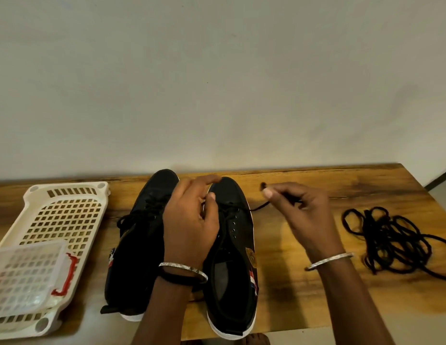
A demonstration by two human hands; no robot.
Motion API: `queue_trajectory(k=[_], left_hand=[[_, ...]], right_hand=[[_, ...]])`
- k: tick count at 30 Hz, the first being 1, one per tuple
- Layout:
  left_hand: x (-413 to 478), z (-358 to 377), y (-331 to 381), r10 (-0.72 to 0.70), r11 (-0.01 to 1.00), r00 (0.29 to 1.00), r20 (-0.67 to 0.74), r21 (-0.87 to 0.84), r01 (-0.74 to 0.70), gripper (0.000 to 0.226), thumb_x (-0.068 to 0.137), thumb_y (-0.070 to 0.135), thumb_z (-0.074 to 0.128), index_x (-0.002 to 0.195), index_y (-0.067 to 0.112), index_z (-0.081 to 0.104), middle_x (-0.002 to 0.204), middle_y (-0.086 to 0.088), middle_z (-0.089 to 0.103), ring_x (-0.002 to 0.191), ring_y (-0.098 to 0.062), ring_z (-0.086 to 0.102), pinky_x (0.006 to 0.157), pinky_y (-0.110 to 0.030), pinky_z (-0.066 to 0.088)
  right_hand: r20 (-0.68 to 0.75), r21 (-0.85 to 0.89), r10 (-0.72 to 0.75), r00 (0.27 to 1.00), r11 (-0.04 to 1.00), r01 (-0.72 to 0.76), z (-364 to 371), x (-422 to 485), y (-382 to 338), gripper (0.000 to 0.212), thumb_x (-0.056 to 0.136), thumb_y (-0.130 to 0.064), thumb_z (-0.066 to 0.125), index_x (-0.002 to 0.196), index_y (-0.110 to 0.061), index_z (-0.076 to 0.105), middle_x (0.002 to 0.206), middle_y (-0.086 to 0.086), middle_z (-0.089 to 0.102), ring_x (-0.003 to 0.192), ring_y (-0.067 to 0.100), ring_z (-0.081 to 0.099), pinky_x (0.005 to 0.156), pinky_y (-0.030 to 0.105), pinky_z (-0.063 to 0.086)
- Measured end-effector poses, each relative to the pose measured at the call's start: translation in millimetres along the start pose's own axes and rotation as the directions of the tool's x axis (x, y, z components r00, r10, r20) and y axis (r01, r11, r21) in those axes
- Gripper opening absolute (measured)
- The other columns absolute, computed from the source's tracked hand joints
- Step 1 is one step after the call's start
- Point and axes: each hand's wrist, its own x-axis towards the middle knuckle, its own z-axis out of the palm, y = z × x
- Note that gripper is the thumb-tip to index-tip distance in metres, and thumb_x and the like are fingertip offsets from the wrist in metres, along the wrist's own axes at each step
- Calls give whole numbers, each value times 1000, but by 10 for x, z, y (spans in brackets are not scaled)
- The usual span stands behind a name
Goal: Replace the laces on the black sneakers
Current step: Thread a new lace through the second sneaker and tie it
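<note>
Two black sneakers with white soles stand side by side on the wooden table, toes pointing away from me. My left hand (pixel 192 220) rests over the lacing of the right sneaker (pixel 232 275), thumb by the upper eyelets, fingers reaching toward its toe. The left sneaker (pixel 134 245) still carries a black lace. My right hand (pixel 301 212) pinches a black lace (pixel 260 207) that runs out of the right sneaker's eyelets to the right. A tangled pile of dark loose laces (pixel 389 240) lies at the right of the table.
A white perforated plastic basket (pixel 65 215) sits at the left, with a clear perforated lid (pixel 22 277) and red clip over its near end. The wall runs close behind the table (pixel 341 185). The table's near edge is just below the sneaker heels.
</note>
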Motion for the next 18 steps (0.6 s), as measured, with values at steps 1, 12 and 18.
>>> queue_trajectory(k=[1, 12, 18], left_hand=[[-5, 5, -5, 63, 997, 994, 88, -50, -58, 35, 89, 9, 63, 118, 26, 71, 98, 13, 59, 89, -4, 57, 77, -20, 47], [-16, -12, -105, 71, 990, 993, 98, 119, -82, 22, 86, 39, 63, 104, 39, 76, 87, 19, 73, 94, -10, 61, 84, -41, 30], [36, -176, -250, -32, 994, 999, -30, 108, 35, 14, 83, 30, 74, 94, 38, 76, 76, 38, 54, 84, -11, 62, 79, -60, 50]], right_hand=[[72, -87, -42, 997, 995, 48, 121, -10, -25, 7, 83, -22, 80, 90, -20, 81, 83, -11, 75, 80, 3, 66, 72, 20, 48], [187, -137, -73, 980, 986, 99, 344, -41, -112, 11, 83, -31, 80, 90, -24, 82, 85, -15, 76, 85, 4, 71, 78, 34, 58], [134, -28, 4, 991, 1000, 0, 75, 22, -75, 9, 79, -23, 80, 84, -15, 79, 80, -7, 76, 74, 3, 68, 69, 20, 53]])
